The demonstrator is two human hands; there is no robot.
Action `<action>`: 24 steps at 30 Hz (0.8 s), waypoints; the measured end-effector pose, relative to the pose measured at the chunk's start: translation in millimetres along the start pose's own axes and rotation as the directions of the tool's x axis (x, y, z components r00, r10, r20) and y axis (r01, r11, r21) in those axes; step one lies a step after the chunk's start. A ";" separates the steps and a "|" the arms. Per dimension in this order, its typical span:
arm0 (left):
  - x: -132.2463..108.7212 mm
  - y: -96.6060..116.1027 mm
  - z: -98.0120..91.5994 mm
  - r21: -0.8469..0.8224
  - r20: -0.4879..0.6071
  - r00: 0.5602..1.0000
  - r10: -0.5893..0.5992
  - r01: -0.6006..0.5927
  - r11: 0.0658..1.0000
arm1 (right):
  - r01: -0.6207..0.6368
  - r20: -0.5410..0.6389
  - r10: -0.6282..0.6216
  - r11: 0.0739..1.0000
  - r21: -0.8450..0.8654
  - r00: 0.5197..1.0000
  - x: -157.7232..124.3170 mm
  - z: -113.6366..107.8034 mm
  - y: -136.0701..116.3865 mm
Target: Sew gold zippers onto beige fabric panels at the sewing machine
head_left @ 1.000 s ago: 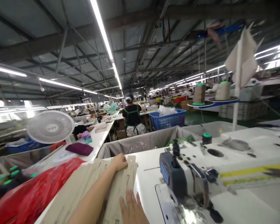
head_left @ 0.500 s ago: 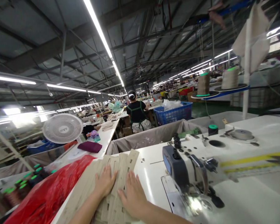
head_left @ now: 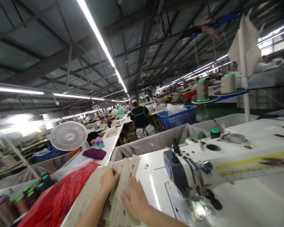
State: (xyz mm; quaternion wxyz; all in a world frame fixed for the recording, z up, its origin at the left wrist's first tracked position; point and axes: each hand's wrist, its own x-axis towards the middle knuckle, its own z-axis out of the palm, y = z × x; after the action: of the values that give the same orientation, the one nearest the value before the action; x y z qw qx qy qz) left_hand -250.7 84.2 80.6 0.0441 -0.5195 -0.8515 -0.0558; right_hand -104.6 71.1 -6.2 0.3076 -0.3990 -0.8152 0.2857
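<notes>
Overlapping beige fabric strips (head_left: pixel 126 171) with small dark slots lie fanned out on the white sewing table. My left hand (head_left: pixel 109 180) is closed at the left part of the pile, its fingers curled and pinching at a strip; the fingertips are partly hidden. Flat on the right side of the same strips rests my right hand (head_left: pixel 136 199), fingers stretched out and thumb apart. To the right of it stands the sewing machine head (head_left: pixel 176 168), its lamp lit near the needle area.
Red plastic (head_left: pixel 68 192) lies left of the strips, beside thread cones. A white fan (head_left: pixel 69 136) and folded purple cloth (head_left: pixel 94 153) are farther off. A cloth-lined trough (head_left: pixel 151 142) borders the table. Scissors (head_left: pixel 278 161) lie right. A person (head_left: pixel 140 116) sits ahead.
My left hand has gone from lying flat with fingers spread to curled fingers on the strips. My right hand stays flat on the pile. The view has shifted slightly.
</notes>
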 end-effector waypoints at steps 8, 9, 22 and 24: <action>2.9 9.4 4.9 -0.004 0.016 0.996 -0.092 0.092 0.996 | 0.017 -0.035 -0.017 1.000 0.010 0.999 3.7 10.7 7.3; 2.8 10.8 6.0 -0.004 0.025 0.994 -0.107 0.107 0.994 | 0.019 -0.036 -0.018 1.000 0.011 0.999 4.9 12.3 8.6; 10.8 53.3 -60.9 0.160 -0.168 0.983 0.068 -0.041 0.986 | -0.024 -0.155 0.048 0.987 0.157 0.987 8.4 11.2 4.1; 7.0 81.1 -43.4 0.160 -0.103 0.984 0.142 -0.125 0.979 | -0.095 -0.207 0.159 0.952 0.290 0.965 14.4 2.9 4.9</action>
State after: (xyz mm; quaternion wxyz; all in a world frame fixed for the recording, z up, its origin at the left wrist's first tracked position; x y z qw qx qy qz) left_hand -181.0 121.0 128.5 0.1360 -0.5667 -0.8124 -0.0170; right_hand -111.5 84.9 -7.6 0.4326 -0.4340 -0.6988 0.3689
